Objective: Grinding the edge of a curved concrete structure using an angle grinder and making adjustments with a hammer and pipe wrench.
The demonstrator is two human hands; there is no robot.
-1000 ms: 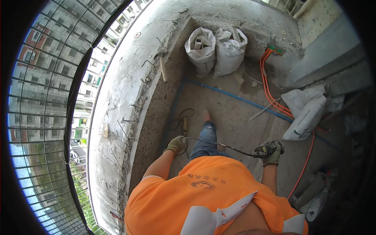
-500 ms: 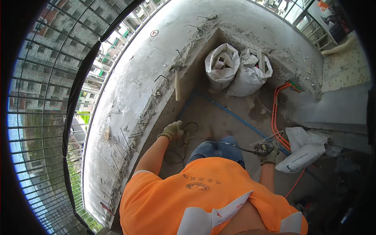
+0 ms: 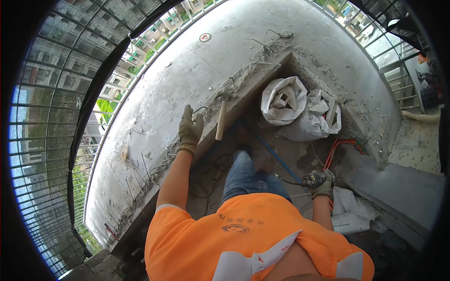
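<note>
My left hand [image 3: 190, 131], gloved, is raised at the concrete ledge's broken inner edge, fingers apart, beside a bent rebar stub [image 3: 202, 109]. Just right of it a hammer [image 3: 221, 122] with a pale wooden handle rests on that edge, head up, handle hanging down. My right hand [image 3: 323, 188], also gloved, holds a dark corded power tool [image 3: 313, 180] low at the right, its cable [image 3: 288, 180] running leftward toward my legs.
Two white sacks of rubble [image 3: 281, 100] stand in the ledge's corner. Orange conduits [image 3: 338, 145] and a blue pipe [image 3: 276, 154] run along the floor. A crumpled white sack [image 3: 351, 215] lies at lower right. Barred railing with mesh [image 3: 56, 117] borders the left.
My left hand has let go of the cable and risen forward to the ledge edge near the hammer. My view has swung, so the sacks appear lower and farther right.
</note>
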